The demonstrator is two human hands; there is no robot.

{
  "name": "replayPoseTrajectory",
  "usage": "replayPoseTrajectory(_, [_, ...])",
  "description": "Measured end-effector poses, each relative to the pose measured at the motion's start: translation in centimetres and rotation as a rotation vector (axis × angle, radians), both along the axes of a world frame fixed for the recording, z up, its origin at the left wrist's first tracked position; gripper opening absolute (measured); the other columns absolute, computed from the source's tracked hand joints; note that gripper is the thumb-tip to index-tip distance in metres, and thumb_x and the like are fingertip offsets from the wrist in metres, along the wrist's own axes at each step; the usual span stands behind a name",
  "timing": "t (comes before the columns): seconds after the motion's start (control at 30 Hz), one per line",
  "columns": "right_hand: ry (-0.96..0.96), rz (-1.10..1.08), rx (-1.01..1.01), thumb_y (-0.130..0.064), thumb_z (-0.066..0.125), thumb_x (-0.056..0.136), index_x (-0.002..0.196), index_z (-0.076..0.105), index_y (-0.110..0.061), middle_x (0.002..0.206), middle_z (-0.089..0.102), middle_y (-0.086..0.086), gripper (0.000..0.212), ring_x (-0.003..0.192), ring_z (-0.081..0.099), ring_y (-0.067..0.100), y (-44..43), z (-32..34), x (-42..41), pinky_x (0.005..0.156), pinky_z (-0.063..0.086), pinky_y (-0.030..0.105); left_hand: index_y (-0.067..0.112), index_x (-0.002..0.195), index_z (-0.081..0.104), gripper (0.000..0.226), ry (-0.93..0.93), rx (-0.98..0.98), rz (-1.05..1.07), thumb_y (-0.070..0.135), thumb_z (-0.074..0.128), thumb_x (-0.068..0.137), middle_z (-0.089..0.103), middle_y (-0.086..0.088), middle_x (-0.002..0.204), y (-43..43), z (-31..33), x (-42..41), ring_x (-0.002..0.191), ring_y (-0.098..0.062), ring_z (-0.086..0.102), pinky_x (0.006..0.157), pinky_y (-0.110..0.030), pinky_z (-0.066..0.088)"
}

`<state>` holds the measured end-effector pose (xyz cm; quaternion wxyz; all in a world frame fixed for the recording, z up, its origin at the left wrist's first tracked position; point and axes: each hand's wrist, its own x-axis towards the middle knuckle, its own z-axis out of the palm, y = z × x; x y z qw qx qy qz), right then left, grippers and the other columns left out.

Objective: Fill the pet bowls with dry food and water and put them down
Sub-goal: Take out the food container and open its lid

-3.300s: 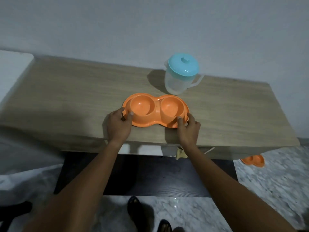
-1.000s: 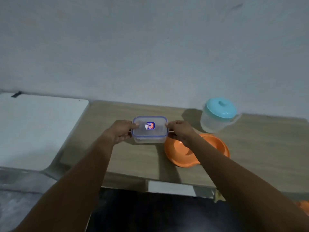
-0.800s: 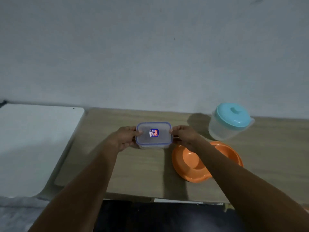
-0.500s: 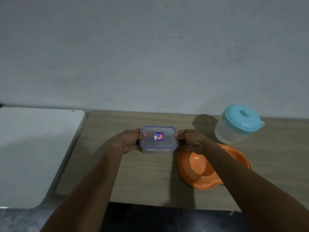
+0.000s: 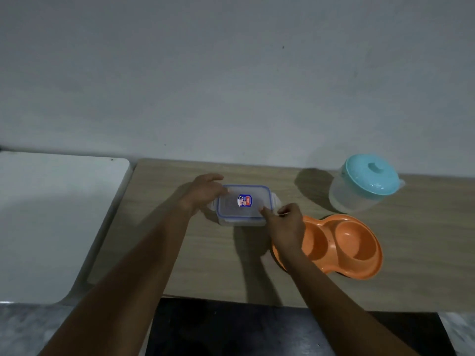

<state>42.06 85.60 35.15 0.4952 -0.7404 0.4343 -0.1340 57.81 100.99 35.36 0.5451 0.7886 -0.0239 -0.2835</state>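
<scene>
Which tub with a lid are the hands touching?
The rectangular clear box with a sticker on its blue-edged lid: the left hand and right hand are both on it. The round teal-lidded jug stands apart, untouched.

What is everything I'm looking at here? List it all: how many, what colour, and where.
food container: one, clear with a blue-rimmed lid and a sticker, mid-table, lid on
double pet bowl: one, orange, on the table right of the container, both cups look empty
pitcher: one, clear with a turquoise lid, at the table's back right
table: one, light wood, against the wall
white surface: one, left of the table
wall: grey, behind
floor: grey marbled, lower left corner
left hand: one, grips the container's left end
right hand: one, pinches the container's right end
</scene>
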Motion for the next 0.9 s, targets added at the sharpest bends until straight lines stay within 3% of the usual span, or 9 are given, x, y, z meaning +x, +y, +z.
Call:
replayPoseTrajectory(0.1, [-0.063, -0.105, 0.409, -0.038, 0.085, 0.076, 0.076, 0.054, -0.01, 0.071, 0.06, 0.008, 0.042, 0.068, 0.062, 0.029, 3.1, -1.2, 0.1, 0.07, 0.057, 0.048, 0.0, 0.111, 0.073, 0.033, -0.08, 0.013, -0.149, 0.022, 0.075, 0.086, 0.072, -0.012, 0.114, -1.9, 0.7, 1.2, 0.1, -0.015, 0.065, 0.087, -0.028, 0.05])
replayPoseTrajectory(0.17, [-0.139, -0.136, 0.598, -0.034, 0.085, 0.077, 0.071, 0.055, -0.012, 0.07, 0.057, 0.012, 0.038, 0.067, 0.06, 0.029, 4.3, -2.2, 0.4, 0.068, 0.062, 0.05, -0.002, 0.1, 0.076, 0.04, -0.108, 0.134, -0.263, 0.036, 0.072, 0.088, 0.074, -0.014, 0.106, -3.0, 0.8, 1.9, 0.094, -0.018, 0.068, 0.08, -0.029, 0.049])
replayPoseTrajectory(0.3, [-0.237, -0.153, 0.853, -0.019, 0.074, 0.092, 0.088, 0.063, -0.003, 0.069, 0.064, 0.011, 0.02, 0.059, 0.064, 0.018, 4.7, -2.1, 0.7, 0.056, 0.056, 0.024, -0.003, 0.099, 0.075, 0.052, 0.012, 0.251, -0.383, 0.047, 0.071, 0.086, 0.075, -0.014, 0.098, -3.5, -0.2, 3.2, 0.083, -0.025, 0.069, 0.074, -0.034, 0.053])
replayPoseTrajectory(0.37, [-0.242, -0.142, 0.871, -0.021, 0.074, 0.091, 0.092, 0.064, -0.003, 0.067, 0.067, 0.009, 0.021, 0.054, 0.064, 0.013, 4.8, -2.4, 0.7, 0.057, 0.055, 0.023, -0.001, 0.107, 0.073, 0.048, 0.184, 0.179, -0.367, 0.041, 0.074, 0.084, 0.075, -0.015, 0.105, -3.6, -0.4, 3.9, 0.093, -0.027, 0.072, 0.086, -0.041, 0.057])
replayPoseTrajectory(0.43, [-0.251, -0.141, 0.851, -0.024, 0.076, 0.09, 0.092, 0.061, -0.004, 0.069, 0.066, 0.011, 0.025, 0.053, 0.063, 0.012, 5.0, -2.7, 0.4, 0.058, 0.054, 0.023, 0.001, 0.113, 0.07, 0.039, 0.382, 0.116, -0.343, 0.031, 0.071, 0.089, 0.074, -0.013, 0.108, -4.0, -0.4, 4.3, 0.088, -0.023, 0.072, 0.085, -0.039, 0.058])
replayPoseTrajectory(0.57, [-0.268, -0.149, 0.807, -0.021, 0.078, 0.088, 0.081, 0.059, -0.006, 0.067, 0.068, 0.009, 0.025, 0.053, 0.064, 0.013, 4.9, -2.8, 0.1, 0.055, 0.055, 0.022, 0.005, 0.098, 0.07, 0.024, 0.597, 0.105, -0.297, 0.028, 0.065, 0.093, 0.076, -0.011, 0.088, -4.6, 0.0, 4.5, 0.077, -0.022, 0.071, 0.081, -0.039, 0.057])
replayPoseTrajectory(0.7, [-0.272, -0.146, 0.781, -0.015, 0.078, 0.088, 0.081, 0.064, -0.006, 0.067, 0.07, 0.01, 0.018, 0.05, 0.065, 0.013, 5.0, -2.3, 0.2, 0.052, 0.055, 0.022, 0.001, 0.095, 0.069, 0.023, 0.6, 0.113, -0.253, 0.025, 0.068, 0.091, 0.075, -0.014, 0.083, -4.6, 0.2, 4.3, 0.082, -0.027, 0.068, 0.093, -0.045, 0.052])
replayPoseTrajectory(0.8, [-0.26, -0.17, 0.806, -0.016, 0.081, 0.085, 0.094, 0.069, 0.001, 0.07, 0.072, 0.011, 0.023, 0.051, 0.067, 0.015, 5.2, -2.0, 0.4, 0.052, 0.056, 0.023, -0.003, 0.104, 0.07, 0.032, 0.51, 0.089, -0.173, 0.017, 0.079, 0.081, 0.073, -0.018, 0.101, -4.5, 0.5, 3.9, 0.096, -0.033, 0.07, 0.097, -0.052, 0.052])
replayPoseTrajectory(0.9, [-0.256, -0.171, 0.83, -0.015, 0.081, 0.085, 0.097, 0.07, 0.001, 0.072, 0.071, 0.013, 0.023, 0.049, 0.067, 0.014, 5.4, -1.6, 0.9, 0.05, 0.055, 0.022, 0.001, 0.08, 0.073, 0.034, 0.216, 0.074, -0.042, 0.019, 0.094, 0.059, 0.075, -0.012, 0.083, -4.2, 0.1, 3.3, 0.079, -0.027, 0.072, 0.072, -0.039, 0.061])
